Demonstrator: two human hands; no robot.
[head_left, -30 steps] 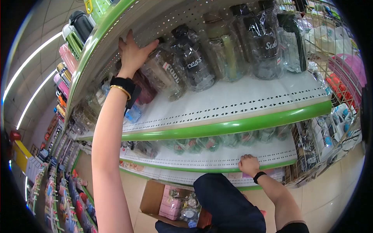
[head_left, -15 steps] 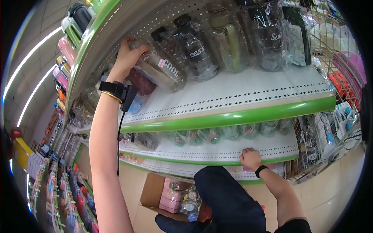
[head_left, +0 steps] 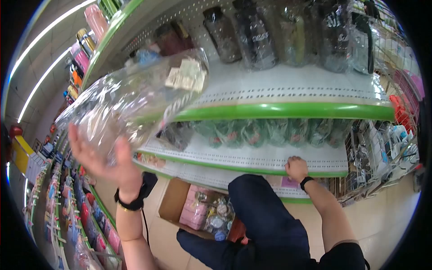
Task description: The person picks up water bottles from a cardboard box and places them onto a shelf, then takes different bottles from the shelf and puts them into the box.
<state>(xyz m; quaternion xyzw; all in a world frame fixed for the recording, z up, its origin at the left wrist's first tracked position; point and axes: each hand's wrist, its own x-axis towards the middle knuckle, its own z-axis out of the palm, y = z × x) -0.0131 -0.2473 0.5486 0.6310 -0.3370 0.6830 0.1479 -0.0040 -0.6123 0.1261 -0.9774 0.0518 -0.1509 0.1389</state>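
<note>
A large bottle in crinkled clear plastic wrap (head_left: 135, 96) is tilted in front of the upper shelf, with a pale label and a striped cord on it. My left hand (head_left: 105, 164), blurred by motion, has its thumb and fingers around the bottle's lower left end. Down on the middle shelf (head_left: 270, 164), my right hand (head_left: 297, 168) rests near the green front edge, fingers curled into a loose fist. Above it and to the left stand several wrapped green glass-like items (head_left: 254, 135). Dark wrapped bottles, such as one with white lettering (head_left: 256, 40), stand upright on the upper shelf.
On the floor an open cardboard box (head_left: 171, 202) holds a pink package (head_left: 193, 211) and wrapped items, beside my knee (head_left: 254, 193). A wire rack (head_left: 378, 157) with goods stands to the right. Stocked aisle shelves (head_left: 67, 220) run along the left.
My left hand has come down and toward me from the upper shelf, bringing a wrapped bottle off it. The view has shifted slightly. My right hand stays on the middle shelf.
</note>
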